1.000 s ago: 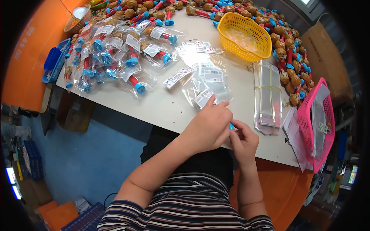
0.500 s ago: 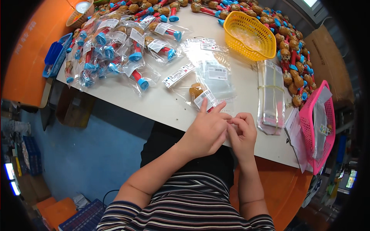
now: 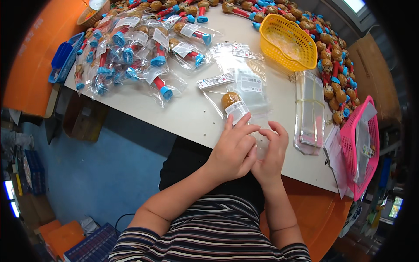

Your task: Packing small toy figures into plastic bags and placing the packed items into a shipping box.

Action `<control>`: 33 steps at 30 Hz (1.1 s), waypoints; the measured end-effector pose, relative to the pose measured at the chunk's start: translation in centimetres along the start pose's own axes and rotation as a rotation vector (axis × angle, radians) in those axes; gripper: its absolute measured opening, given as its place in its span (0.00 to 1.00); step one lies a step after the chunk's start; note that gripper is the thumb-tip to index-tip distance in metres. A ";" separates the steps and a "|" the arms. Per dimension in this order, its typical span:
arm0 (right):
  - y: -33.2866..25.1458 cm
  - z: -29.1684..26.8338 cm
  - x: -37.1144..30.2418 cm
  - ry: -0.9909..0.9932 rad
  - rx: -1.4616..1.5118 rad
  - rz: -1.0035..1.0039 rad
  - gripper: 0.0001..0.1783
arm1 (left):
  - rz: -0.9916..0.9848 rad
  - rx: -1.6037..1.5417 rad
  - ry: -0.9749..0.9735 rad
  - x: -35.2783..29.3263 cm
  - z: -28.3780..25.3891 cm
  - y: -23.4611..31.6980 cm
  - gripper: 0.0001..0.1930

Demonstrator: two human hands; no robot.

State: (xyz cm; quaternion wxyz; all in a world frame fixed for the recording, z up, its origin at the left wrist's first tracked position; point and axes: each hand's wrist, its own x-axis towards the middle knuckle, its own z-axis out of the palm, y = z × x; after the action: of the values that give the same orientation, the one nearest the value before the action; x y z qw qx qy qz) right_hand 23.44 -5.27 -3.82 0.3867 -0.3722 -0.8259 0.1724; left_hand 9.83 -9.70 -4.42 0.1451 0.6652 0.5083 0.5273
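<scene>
A toy figure with a round brown head [image 3: 229,100] lies in a clear plastic bag with a printed header [image 3: 215,81], near the front edge of the table. Across its white label [image 3: 237,109] reach two fingers of my left hand [image 3: 234,150]. The rest of that hand is bent round the bag's lower end, which it mostly hides. My right hand [image 3: 271,153] is close beside, thumb side toward the left hand, its upper fingers curved and apart. A bit of clear film shows between the hands. Just beyond lies a stack of clear bags with white labels [image 3: 251,83].
Bagged figures [image 3: 159,59] are heaped at left, loose figures [image 3: 336,78] at far right. A yellow basket [image 3: 290,63], banded clear sleeves [image 3: 309,109] and a pink basket [image 3: 363,144] stand on the right. A blue tray [image 3: 65,65] is by the left edge.
My right hand's fingertips have parted from the left hand and lifted open. The view has shifted slightly, and the left hand stays on the bagged figure.
</scene>
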 end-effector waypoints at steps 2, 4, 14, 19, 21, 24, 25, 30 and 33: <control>-0.2 0.0 -0.1 0.030 -0.053 0.014 0.22 | -0.007 0.050 0.032 -0.1 0.0 0.4 0.08; 0.4 0.2 -0.3 0.024 -0.065 -0.024 0.22 | -0.008 0.048 0.032 -0.2 0.0 0.5 0.08; -0.3 -1.6 -1.5 0.184 -0.030 0.191 0.16 | -0.002 0.081 0.023 -0.1 1.0 0.7 0.09; -1.5 -2.3 -2.8 0.054 -0.288 -0.043 0.13 | -0.019 0.054 0.022 0.4 0.9 0.9 0.08; -0.9 -1.9 -2.7 0.056 -0.283 -0.012 0.15 | -0.026 0.057 0.024 0.4 0.9 1.0 0.07; -1.2 -1.6 -1.6 0.089 -0.326 0.005 0.15 | -0.013 0.075 0.008 0.2 1.3 1.2 0.07; -0.9 -1.4 -1.5 0.090 -0.325 0.006 0.15 | -0.023 0.083 0.004 0.1 1.4 1.3 0.07; 0.2 -0.2 -1.6 0.075 -0.367 -0.004 0.15 | -0.048 0.081 -0.013 0.0 1.4 1.4 0.07; 0.6 -0.1 -1.2 0.083 -0.291 -0.005 0.16 | -0.037 0.082 -0.027 0.0 1.4 1.1 0.06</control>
State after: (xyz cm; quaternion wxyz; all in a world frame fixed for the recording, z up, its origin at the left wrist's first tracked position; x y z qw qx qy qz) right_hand 24.34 -5.74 -4.70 0.3629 -0.4290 -0.8265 0.0344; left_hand 11.62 -9.73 -4.20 0.1342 0.6681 0.5397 0.4944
